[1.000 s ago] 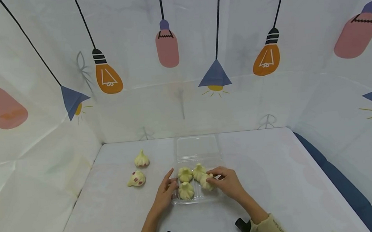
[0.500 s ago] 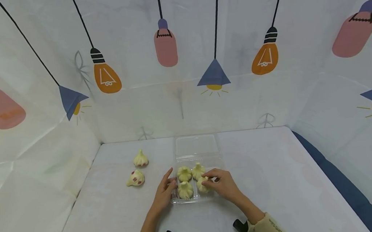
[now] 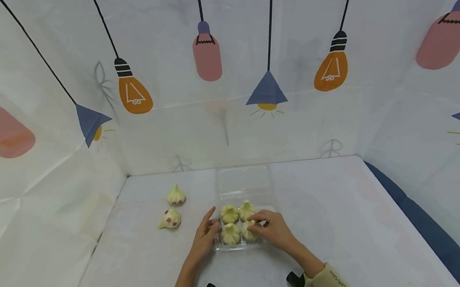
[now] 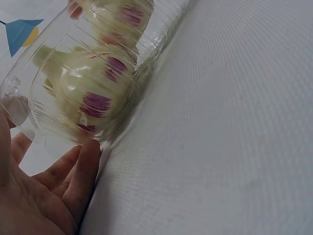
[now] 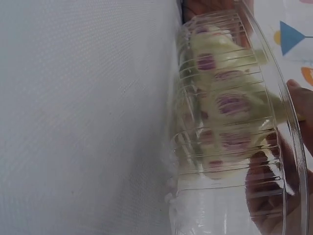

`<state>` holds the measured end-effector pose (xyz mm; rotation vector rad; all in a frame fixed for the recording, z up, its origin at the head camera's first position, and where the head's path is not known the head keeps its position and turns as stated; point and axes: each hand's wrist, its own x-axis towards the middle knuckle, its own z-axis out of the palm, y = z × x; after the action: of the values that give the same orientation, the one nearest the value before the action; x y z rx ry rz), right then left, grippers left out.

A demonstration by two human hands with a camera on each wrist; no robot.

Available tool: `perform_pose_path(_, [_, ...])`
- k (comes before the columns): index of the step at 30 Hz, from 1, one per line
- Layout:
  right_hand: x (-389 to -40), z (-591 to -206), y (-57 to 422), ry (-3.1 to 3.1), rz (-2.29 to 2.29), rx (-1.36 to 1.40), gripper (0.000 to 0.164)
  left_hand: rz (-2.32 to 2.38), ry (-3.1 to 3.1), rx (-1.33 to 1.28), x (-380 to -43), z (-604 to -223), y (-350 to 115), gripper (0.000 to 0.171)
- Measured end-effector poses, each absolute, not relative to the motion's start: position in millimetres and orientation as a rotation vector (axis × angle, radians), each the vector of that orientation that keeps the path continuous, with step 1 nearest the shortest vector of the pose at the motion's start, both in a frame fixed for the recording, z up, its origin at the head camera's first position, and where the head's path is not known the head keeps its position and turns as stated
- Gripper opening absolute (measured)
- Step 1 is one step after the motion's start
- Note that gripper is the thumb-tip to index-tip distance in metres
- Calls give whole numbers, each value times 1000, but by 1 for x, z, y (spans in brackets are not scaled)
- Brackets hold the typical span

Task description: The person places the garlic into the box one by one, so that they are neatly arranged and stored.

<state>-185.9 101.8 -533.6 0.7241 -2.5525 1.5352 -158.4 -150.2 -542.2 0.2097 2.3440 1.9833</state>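
Note:
A clear plastic clamshell container lies on the table with its lid folded back. Inside sit several pale garlic bulbs in two rows, among them a front-left bulb and a back-right bulb. My right hand pinches the front-right garlic bulb from above by its stem end. My left hand rests against the container's left side, its fingertips at the lower wall in the left wrist view. Purple patches show on a bulb through the ribbed plastic.
Two more garlic bulbs lie left of the container, one upright bulb and one tipped bulb. The open lid reaches to the table's back edge. Lamp-printed white sheeting stands behind and at both sides.
My right hand has moved a little left, bringing its garlic bulb from against the back-right one into the front-right place. My left hand has stayed at the container's side.

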Motion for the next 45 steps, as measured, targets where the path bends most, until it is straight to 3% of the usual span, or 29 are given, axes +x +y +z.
perform_pose_path(37, [-187,-537,100,-2658,1399,750,26,1967,2366,213,-161,-540,-148,54])
perform_pose_path(45, [-183,-536,100,-2696,1485,661,39,1965,2361,182,-159,-541,-147,53])
